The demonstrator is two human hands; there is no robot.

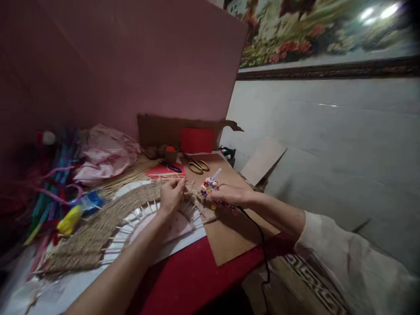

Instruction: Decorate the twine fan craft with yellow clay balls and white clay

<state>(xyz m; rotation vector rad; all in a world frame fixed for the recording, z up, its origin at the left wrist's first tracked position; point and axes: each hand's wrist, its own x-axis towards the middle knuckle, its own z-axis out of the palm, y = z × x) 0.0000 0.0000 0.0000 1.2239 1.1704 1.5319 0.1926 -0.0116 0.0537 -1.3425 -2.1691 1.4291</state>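
Note:
A curved band of woven jute rope on thin wooden sticks (98, 225) lies over a white sheet (183, 240) on the table. My left hand (171, 195) pinches the weave near its right end. My right hand (231, 193) grips a flower-patterned glue gun (209, 186), its whitish nozzle pointing up and left beside the weave's end. A black cord (262, 245) runs from the gun down off the table edge.
Brass scissors (197, 166), a red card (197, 140) and a small brown pot (170, 154) sit at the back. Brown cardboard (232, 236) covers the red table (187, 280). Coloured pipe cleaners (52, 183), a crumpled pink bag (105, 153) and loose sticks (131, 175) lie left.

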